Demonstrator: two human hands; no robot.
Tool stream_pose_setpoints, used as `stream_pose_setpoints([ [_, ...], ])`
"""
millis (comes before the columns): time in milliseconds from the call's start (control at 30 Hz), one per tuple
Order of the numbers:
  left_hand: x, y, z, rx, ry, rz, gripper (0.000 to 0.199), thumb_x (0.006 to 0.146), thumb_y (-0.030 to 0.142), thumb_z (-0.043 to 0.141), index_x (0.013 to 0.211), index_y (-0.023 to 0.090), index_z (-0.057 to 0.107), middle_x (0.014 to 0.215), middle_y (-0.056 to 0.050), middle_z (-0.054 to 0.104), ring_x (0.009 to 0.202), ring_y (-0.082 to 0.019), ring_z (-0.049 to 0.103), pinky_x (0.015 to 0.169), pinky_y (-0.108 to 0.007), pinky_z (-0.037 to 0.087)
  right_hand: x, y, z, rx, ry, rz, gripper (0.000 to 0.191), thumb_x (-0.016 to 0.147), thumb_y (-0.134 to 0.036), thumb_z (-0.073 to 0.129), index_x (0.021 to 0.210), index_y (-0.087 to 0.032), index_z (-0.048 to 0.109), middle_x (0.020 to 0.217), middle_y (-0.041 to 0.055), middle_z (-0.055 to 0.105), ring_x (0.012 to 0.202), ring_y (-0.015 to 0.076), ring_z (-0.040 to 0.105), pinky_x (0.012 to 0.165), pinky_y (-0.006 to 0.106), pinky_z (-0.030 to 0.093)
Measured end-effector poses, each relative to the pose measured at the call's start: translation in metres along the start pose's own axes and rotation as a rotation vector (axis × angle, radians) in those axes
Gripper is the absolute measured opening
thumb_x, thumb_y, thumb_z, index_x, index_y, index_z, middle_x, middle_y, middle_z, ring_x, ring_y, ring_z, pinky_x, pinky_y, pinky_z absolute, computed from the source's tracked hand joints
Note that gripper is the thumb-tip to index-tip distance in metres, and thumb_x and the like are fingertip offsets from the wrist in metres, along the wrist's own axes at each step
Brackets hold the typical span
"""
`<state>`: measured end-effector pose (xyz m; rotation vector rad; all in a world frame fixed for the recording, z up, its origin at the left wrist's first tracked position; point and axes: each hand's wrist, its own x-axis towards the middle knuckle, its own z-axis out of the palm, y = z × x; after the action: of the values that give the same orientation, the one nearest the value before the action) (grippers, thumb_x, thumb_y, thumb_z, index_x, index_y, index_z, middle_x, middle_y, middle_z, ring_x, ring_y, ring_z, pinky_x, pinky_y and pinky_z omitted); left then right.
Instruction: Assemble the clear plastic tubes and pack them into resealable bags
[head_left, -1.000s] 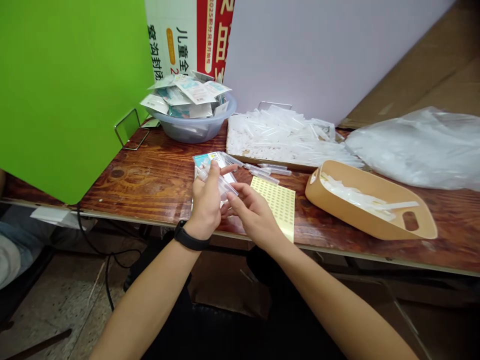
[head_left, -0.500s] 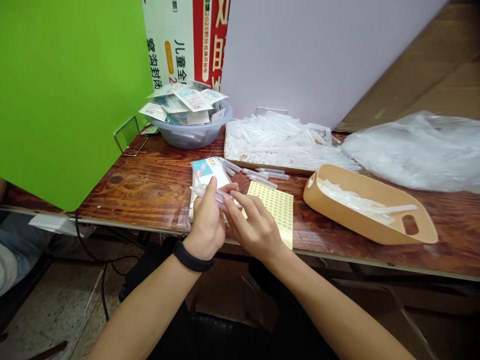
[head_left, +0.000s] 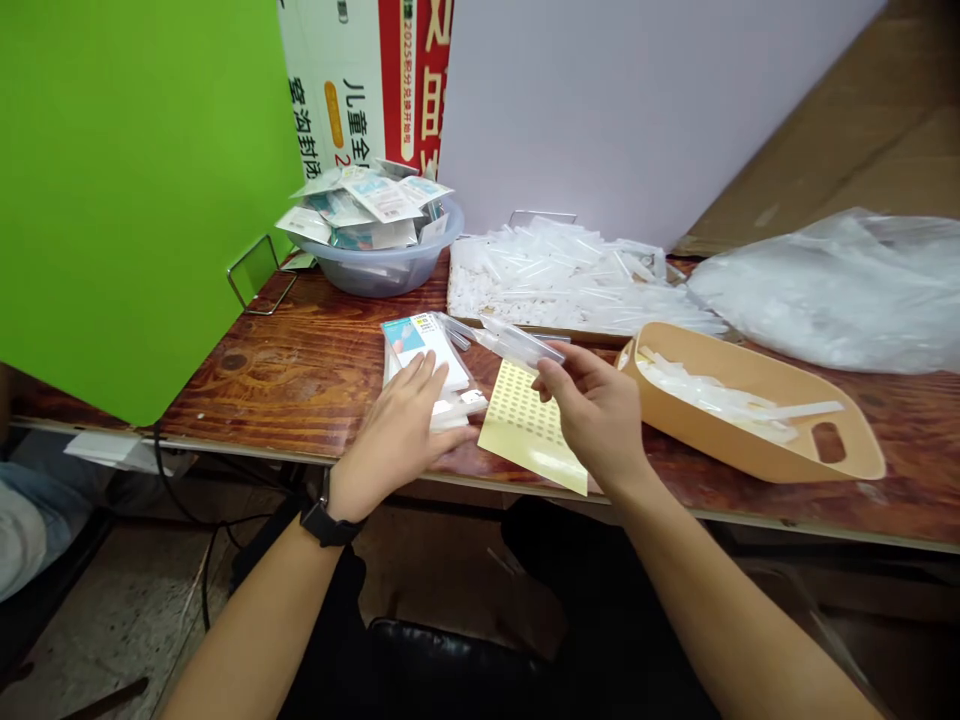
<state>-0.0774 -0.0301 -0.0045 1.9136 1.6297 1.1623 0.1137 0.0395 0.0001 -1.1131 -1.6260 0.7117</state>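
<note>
My left hand (head_left: 401, 415) lies palm down with its fingers stretched over a stack of printed cards in clear plastic bags (head_left: 448, 365), near the table's front edge. My right hand (head_left: 600, 410) pinches a clear plastic tube (head_left: 525, 348) with a narrow tip that points left, above a yellow sheet of small round stickers (head_left: 514, 415). Whether a second tube is in that grip I cannot tell. More clear tubes (head_left: 456, 330) lie loose behind the bagged cards. White pieces (head_left: 469, 402) stick out beside the left fingers.
A tan basket (head_left: 705, 440) with white strips stands at the right. Behind are a tray heaped with clear tubes (head_left: 555, 275), a blue bowl (head_left: 375, 270) of bagged cards and a large plastic bag (head_left: 832, 300). A green panel (head_left: 142, 200) borders the left.
My hands have moved apart. The left has let go of the tube and come down flat on the bagged cards; the right has carried the tube rightward over the sticker sheet, which has turned slightly.
</note>
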Motion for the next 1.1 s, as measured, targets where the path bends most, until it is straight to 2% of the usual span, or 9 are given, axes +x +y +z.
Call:
stream_pose_setpoints([
  [100,-0.005,-0.009,0.0,0.33,-0.193,0.076,0.031,0.078,0.023,0.065,0.107,0.011,0.062,0.129,-0.022,0.055,0.129,-0.034,0.044,0.109,-0.05,0.029,0.003,0.007,-0.006,0.166,-0.061,0.139,0.035,0.078,-0.038,0.066,0.103,-0.014,0.066,0.059,-0.001,0.058,0.055,0.0127,0.053,0.055,0.028,0.046],
  [167,-0.006,-0.009,0.001,0.401,-0.207,0.084,0.015,0.085,0.018,0.053,0.091,0.012,0.066,0.114,-0.019,0.064,0.116,-0.031,0.054,0.103,-0.047,0.036,0.003,0.011,-0.01,0.239,-0.077,0.167,0.035,0.076,-0.038,0.067,0.103,-0.015,0.066,0.06,-0.0013,0.059,0.055,0.0116,0.052,0.057,0.028,0.045],
  [233,-0.006,-0.006,0.002,0.346,-0.187,0.09,0.019,0.086,0.017,0.048,0.079,0.016,0.065,0.102,-0.015,0.068,0.105,-0.028,0.059,0.096,-0.042,0.041,0.002,0.012,-0.015,0.308,-0.088,0.179,0.035,0.076,-0.04,0.069,0.102,-0.016,0.066,0.06,-0.0017,0.057,0.055,0.0112,0.051,0.057,0.028,0.044],
  [467,0.006,0.001,0.007,-0.034,0.11,-0.052,0.02,0.084,0.026,0.054,0.068,0.02,0.065,0.069,-0.004,0.065,0.069,-0.02,0.058,0.075,-0.031,0.041,0.0,0.003,-0.033,0.445,-0.357,0.314,0.038,0.067,-0.046,0.075,0.093,-0.018,0.068,0.064,0.0005,0.056,0.054,0.0114,0.048,0.05,0.028,0.04],
  [633,0.013,0.007,0.016,-0.02,0.282,-0.077,0.024,0.088,0.028,0.049,0.066,0.02,0.055,0.059,0.001,0.051,0.056,-0.014,0.044,0.058,-0.026,0.028,-0.004,-0.001,-0.03,0.222,-0.506,0.27,0.033,0.076,-0.046,0.067,0.085,-0.015,0.068,0.058,-0.0002,0.053,0.052,0.0108,0.046,0.051,0.027,0.039],
  [733,0.015,0.01,0.022,0.021,0.293,-0.039,0.023,0.091,0.027,0.045,0.071,0.02,0.055,0.061,0.001,0.051,0.057,-0.015,0.043,0.059,-0.027,0.025,-0.008,-0.003,-0.027,-0.084,-0.33,0.011,0.029,0.083,-0.04,0.06,0.097,-0.016,0.068,0.063,0.002,0.058,0.057,0.0142,0.051,0.055,0.029,0.043],
  [833,0.018,0.012,0.025,0.028,0.27,-0.002,0.023,0.092,0.028,0.043,0.076,0.021,0.058,0.064,0.0,0.054,0.059,-0.016,0.044,0.06,-0.027,0.026,-0.012,-0.005,-0.029,-0.385,-0.143,-0.476,0.022,0.088,-0.025,0.053,0.106,-0.019,0.066,0.088,0.0088,0.067,0.078,0.0201,0.06,0.07,0.035,0.05],
  [933,0.021,0.011,0.025,-0.002,0.255,0.021,0.023,0.093,0.028,0.042,0.084,0.021,0.062,0.068,-0.001,0.058,0.062,-0.016,0.048,0.063,-0.026,0.03,-0.017,-0.009,-0.031,-0.623,-0.141,-0.843,0.029,0.089,-0.013,0.047,0.112,-0.021,0.063,0.101,0.0118,0.066,0.094,0.0238,0.058,0.083,0.04,0.05],
  [1100,0.022,0.011,0.026,0.052,0.269,0.031,0.024,0.093,0.028,0.042,0.088,0.02,0.064,0.072,-0.004,0.063,0.066,-0.017,0.055,0.064,-0.026,0.033,-0.019,-0.012,-0.02,-0.799,-0.199,-1.077,0.03,0.091,-0.01,0.045,0.114,-0.019,0.062,0.101,0.0115,0.066,0.094,0.0237,0.056,0.08,0.04,0.052],
])
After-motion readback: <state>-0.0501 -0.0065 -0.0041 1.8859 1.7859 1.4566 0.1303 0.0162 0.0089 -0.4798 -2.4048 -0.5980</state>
